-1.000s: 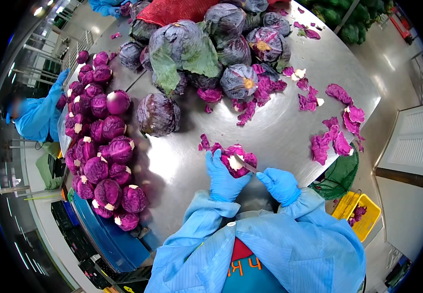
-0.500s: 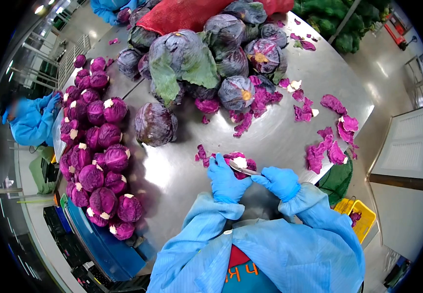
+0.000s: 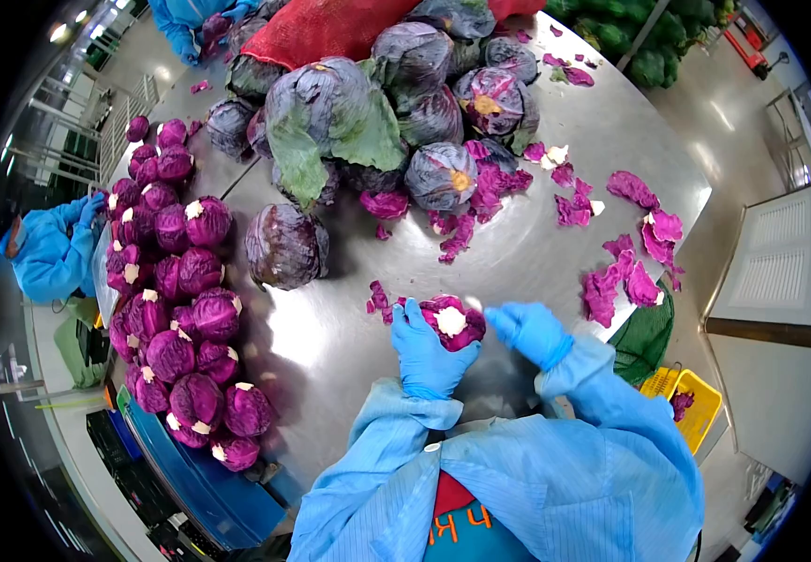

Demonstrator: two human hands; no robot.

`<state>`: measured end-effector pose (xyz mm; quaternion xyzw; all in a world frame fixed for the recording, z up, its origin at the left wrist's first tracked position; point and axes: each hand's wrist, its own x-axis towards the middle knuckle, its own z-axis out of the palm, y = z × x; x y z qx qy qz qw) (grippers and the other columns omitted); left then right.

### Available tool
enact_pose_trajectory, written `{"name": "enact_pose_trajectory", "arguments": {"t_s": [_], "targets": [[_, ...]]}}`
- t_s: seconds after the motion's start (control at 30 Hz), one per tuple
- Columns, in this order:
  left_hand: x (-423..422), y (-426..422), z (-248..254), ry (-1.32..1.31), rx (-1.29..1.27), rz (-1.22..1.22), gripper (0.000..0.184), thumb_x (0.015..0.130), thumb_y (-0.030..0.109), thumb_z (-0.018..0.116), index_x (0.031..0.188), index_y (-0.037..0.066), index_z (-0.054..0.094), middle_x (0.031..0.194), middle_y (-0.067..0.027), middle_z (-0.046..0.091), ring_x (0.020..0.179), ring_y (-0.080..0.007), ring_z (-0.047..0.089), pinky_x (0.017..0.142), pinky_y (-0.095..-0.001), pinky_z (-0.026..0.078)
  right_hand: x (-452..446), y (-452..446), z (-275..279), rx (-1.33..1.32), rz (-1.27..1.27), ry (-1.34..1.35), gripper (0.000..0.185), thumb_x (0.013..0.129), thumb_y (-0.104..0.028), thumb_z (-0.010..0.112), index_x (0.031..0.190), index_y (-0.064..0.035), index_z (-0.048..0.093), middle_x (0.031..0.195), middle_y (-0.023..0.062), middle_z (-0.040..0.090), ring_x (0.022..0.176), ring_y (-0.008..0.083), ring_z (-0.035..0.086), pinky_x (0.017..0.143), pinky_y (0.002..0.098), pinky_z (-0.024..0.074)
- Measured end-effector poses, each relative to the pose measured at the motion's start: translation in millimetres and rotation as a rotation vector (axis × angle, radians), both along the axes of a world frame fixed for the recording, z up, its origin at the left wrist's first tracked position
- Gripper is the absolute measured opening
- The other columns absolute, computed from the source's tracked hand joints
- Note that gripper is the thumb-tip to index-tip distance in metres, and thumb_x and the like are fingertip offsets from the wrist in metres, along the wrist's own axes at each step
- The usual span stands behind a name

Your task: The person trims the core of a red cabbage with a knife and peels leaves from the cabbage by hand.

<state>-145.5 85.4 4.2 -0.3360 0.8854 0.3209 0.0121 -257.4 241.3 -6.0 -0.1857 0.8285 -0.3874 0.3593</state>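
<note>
My left hand [image 3: 427, 356] in a blue glove is wrapped round a trimmed red cabbage [image 3: 466, 334], steadying it over the metal table. The cabbage's pale cut stem faces up. Just right of it, my gloved right hand [image 3: 530, 334] is closed and slightly blurred. It is gripping a knife whose blade showed clearly half a second ago; now the blade can hardly be made out. A few purple leaf scraps [image 3: 379, 298] lie beside my left hand.
Trimmed red cabbages [image 3: 196, 403] are piled along the left edge. Untrimmed cabbages [image 3: 330, 112] and a red mesh sack [image 3: 326, 33] fill the back of the metal table [image 3: 358, 248]. Peeled leaves [image 3: 602, 290] lie right. A yellow basket [image 3: 699, 412] stands below. Co-workers in blue [image 3: 54, 248] are at left and back.
My right hand has moved the knife off the cabbage's stem, a little right and up. The stem's cut face now shows fully. My left hand keeps its hold.
</note>
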Motion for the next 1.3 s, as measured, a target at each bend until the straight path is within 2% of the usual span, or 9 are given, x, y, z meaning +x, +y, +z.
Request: {"name": "enact_pose_trajectory", "arguments": {"t_s": [0.07, 0.17, 0.4, 0.6, 0.8, 0.9, 1.0, 1.2, 1.3], "targets": [[-0.3, 0.0, -0.1, 0.006, -0.012, -0.004, 0.122, 0.054, 0.044, 0.087, 0.144, -0.008, 0.023, 0.145, -0.034, 0.027, 0.132, -0.0476, 0.032, 0.11, -0.0508, 0.03, 17.2, 2.0, 1.1, 0.03, 0.132, 0.212, 0.049, 0.095, -0.051, 0.052, 0.075, -0.0079, 0.065, 0.066, 0.0086, 0.065, 0.056, 0.0233, 0.062, 0.056, 0.0383, 0.0484], [1.6, 1.5, -2.7, 0.018, -0.041, -0.033, 0.122, 0.054, 0.043, 0.088, 0.144, -0.009, 0.023, 0.145, -0.0336, 0.027, 0.133, -0.0471, 0.032, 0.109, -0.0508, 0.031, 22.9, 0.0, -11.5, 0.122, 0.209, 0.213, 0.048, 0.093, -0.056, 0.049, 0.083, -0.0109, 0.064, 0.078, 0.0158, 0.064, 0.074, 0.0384, 0.063, 0.067, 0.0476, 0.049], [-0.7, 1.4, -5.7, 0.028, -0.046, -0.043, 0.12, 0.054, 0.038, 0.088, 0.143, -0.009, 0.023, 0.142, -0.032, 0.03, 0.13, -0.0467, 0.034, 0.108, -0.05, 0.034, -8.7, -1.1, -24.9, -0.055, 0.349, -0.016, 0.056, 0.094, -0.061, 0.045, 0.08, -0.0108, 0.066, 0.063, 0.0118, 0.061, 0.063, 0.0311, 0.063, 0.063, 0.0419, 0.0491], [-13.9, 6.3, 4.4, -0.07, -0.058, 0.003, 0.118, 0.052, 0.037, 0.088, 0.142, -0.008, 0.025, 0.139, -0.0299, 0.034, 0.126, -0.0465, 0.037, 0.105, -0.0502, 0.038, -10.5, -9.7, -19.7, 0.127, 0.351, 0.087, 0.062, 0.094, -0.064, 0.04, 0.081, -0.0112, 0.068, 0.063, 0.0109, 0.063, 0.061, 0.0291, 0.063, 0.064, 0.0418, 0.0505], [-21.1, 7.5, 6.4, -0.102, -0.087, -0.014, 0.118, 0.052, 0.037, 0.088, 0.142, -0.007, 0.026, 0.139, -0.0304, 0.033, 0.126, -0.0469, 0.038, 0.104, -0.0505, 0.038, -7.1, -19.5, 10.9, 0.256, 0.22, -0.134, 0.062, 0.095, -0.064, 0.037, 0.082, -0.0132, 0.069, 0.067, 0.0114, 0.066, 0.066, 0.0312, 0.065, 0.066, 0.0447, 0.0511], [-22.1, 9.0, 7.8, -0.114, -0.099, -0.015, 0.118, 0.052, 0.038, 0.087, 0.142, -0.007, 0.026, 0.14, -0.0311, 0.032, 0.126, -0.0473, 0.037, 0.104, -0.0508, 0.038, -1.3, -11.9, -6.0, 0.192, 0.314, 0.229, 0.061, 0.094, -0.065, 0.037, 0.086, -0.014, 0.07, 0.07, 0.0128, 0.066, 0.067, 0.0326, 0.065, 0.065, 0.0452, 0.0506], [-23.3, 9.0, 11.5, -0.14, -0.067, -0.006, 0.119, 0.052, 0.038, 0.087, 0.143, -0.006, 0.025, 0.141, -0.0316, 0.031, 0.126, -0.048, 0.036, 0.105, -0.0511, 0.037, -2.0, -15.6, -11.4, 0.332, 0.309, 0.262, 0.058, 0.095, -0.063, 0.037, 0.088, -0.0154, 0.069, 0.072, 0.0137, 0.065, 0.068, 0.0334, 0.065, 0.065, 0.0461, 0.0504], [-22.2, 5.5, 11.3, -0.144, -0.026, -0.008, 0.119, 0.052, 0.038, 0.087, 0.144, -0.005, 0.024, 0.142, -0.0321, 0.028, 0.127, -0.049, 0.035, 0.105, -0.0514, 0.037, -4.6, -15.5, -15.4, 0.191, 0.304, 0.131, 0.056, 0.095, -0.062, 0.037, 0.089, -0.0159, 0.068, 0.072, 0.015, 0.063, 0.07, 0.0349, 0.064, 0.064, 0.0472, 0.0499], [-23.3, 4.8, 11.0, -0.162, -0.028, -0.01, 0.12, 0.051, 0.039, 0.087, 0.143, -0.007, 0.024, 0.141, -0.0327, 0.029, 0.126, -0.0488, 0.037, 0.105, -0.0513, 0.037, -0.8, -17.2, -8.2, 0.232, 0.292, 0.261, 0.056, 0.095, -0.062, 0.038, 0.089, -0.0138, 0.067, 0.071, 0.0156, 0.063, 0.069, 0.0345, 0.064, 0.063, 0.0467, 0.0494]]}}
